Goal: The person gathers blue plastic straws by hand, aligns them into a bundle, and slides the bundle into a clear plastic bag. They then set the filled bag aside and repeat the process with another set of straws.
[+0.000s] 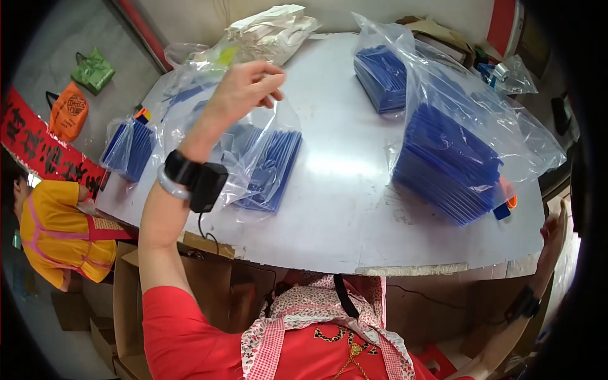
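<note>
My left hand (250, 90) is raised over the left part of the table, its fingers curled together. Clear film shows right by them, but whether they pinch it I cannot make out. Below that hand, a clear plastic bag (237, 168) lies loosely over a stack of blue ribbed plastic pieces (278, 168). My right hand (554, 235) is off the table's right edge, fingers stretched out, with nothing visible in it. Closest to it on the table is a large stack of blue pieces (443, 168), partly covered by another clear bag (522, 136).
The white table (329, 221) carries another bagged blue stack (382, 73) at the back and a smaller one (130, 149) at left. A crumpled pile of white bags (269, 31) sits at the far edge. Cardboard boxes (212, 285) stand underneath; a person in yellow (57, 228) is at left.
</note>
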A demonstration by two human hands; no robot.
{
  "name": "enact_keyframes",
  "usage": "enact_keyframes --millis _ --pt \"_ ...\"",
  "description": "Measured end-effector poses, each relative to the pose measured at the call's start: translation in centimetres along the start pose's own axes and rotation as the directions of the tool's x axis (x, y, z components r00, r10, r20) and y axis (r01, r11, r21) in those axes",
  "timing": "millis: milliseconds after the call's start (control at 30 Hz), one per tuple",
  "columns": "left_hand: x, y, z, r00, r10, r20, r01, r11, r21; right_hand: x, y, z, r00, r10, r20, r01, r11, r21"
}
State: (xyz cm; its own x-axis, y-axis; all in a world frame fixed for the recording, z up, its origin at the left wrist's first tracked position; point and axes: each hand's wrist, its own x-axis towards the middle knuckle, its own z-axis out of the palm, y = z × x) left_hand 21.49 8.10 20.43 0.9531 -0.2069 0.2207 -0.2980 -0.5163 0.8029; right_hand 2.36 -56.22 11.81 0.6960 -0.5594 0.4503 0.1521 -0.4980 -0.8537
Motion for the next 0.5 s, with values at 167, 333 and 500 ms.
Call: enact_keyframes --millis 167,333,500 --pt "-6.4 -10.3 -7.4 0.959 -0.21 -0.19 0.225 0.972 0.061 -8.6 3.6 0.7 0.943 0.308 0.124 -0.326 0.93 0.17" --pt "-5.4 -18.7 -6.1 0.912 -0.248 0.327 0.099 0.907 0.41 -14.4 2.6 5.9 0.843 0.439 0.311 -0.517 0.82 0.244" --pt "-3.9 -30.3 -2.1 0.937 -0.164 0.308 -0.197 0.481 0.854 -18.0 1.5 10.3 0.767 0.442 0.465 -0.567 0.806 0.17"
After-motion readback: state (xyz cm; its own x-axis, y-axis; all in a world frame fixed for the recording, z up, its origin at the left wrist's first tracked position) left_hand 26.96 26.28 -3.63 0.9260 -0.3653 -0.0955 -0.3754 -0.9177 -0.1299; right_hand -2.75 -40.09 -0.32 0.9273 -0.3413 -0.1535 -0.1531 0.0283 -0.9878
